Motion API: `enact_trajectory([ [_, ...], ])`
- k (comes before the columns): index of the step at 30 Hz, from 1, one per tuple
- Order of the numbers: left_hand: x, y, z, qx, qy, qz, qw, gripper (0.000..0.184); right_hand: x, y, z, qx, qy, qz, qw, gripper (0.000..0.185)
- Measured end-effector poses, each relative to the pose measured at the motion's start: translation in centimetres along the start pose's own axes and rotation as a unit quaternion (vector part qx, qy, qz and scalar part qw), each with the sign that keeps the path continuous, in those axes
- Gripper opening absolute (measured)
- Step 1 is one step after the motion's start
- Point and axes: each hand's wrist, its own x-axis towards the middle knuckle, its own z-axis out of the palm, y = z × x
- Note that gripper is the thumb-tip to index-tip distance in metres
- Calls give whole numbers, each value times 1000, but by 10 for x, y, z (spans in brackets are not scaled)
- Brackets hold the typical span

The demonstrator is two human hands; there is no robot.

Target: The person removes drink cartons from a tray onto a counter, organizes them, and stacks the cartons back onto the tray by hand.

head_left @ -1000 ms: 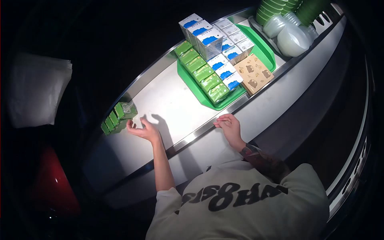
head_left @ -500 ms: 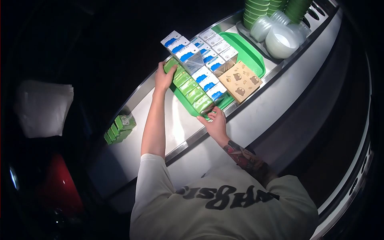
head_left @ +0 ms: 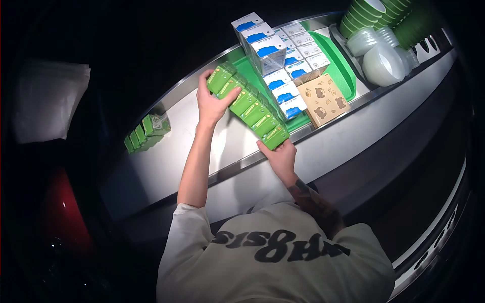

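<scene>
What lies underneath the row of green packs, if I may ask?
White countertop shows left of the green packs, the green tray right of them; whatever lies directly beneath is covered by them.

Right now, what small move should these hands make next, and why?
Probably ease the row of green packs leftward, squeezing evenly: the left hand and right hand grip its opposite ends, and white counter shows between it and the smaller green stack.
</scene>
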Motion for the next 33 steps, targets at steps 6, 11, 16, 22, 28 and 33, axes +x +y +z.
enact_trajectory([
  [6, -101, -32, -55, -117, 159, -12, 980, 72, -4, -9, 8, -153, -45, -141, 977, 92],
  [11, -193, -94, -91, -72, 263, -76, 959, 74, 9, 14, 48, -275, -144, -302, 902, 101],
  [16, -253, -109, -147, 195, 274, -192, 922, 92, 17, 48, 86, -351, -309, -301, 831, 106],
  [22, -235, -106, -162, 292, 305, -183, 888, 108, 33, 30, 168, -453, -330, -242, 793, 78],
  [28, -189, -127, -171, 270, 339, -278, 857, 133, 65, 43, 204, -395, -324, -182, 840, 45],
  [33, -185, -137, -186, 261, 356, -267, 857, 130, 48, 54, 153, -354, -304, -270, 842, 39],
])
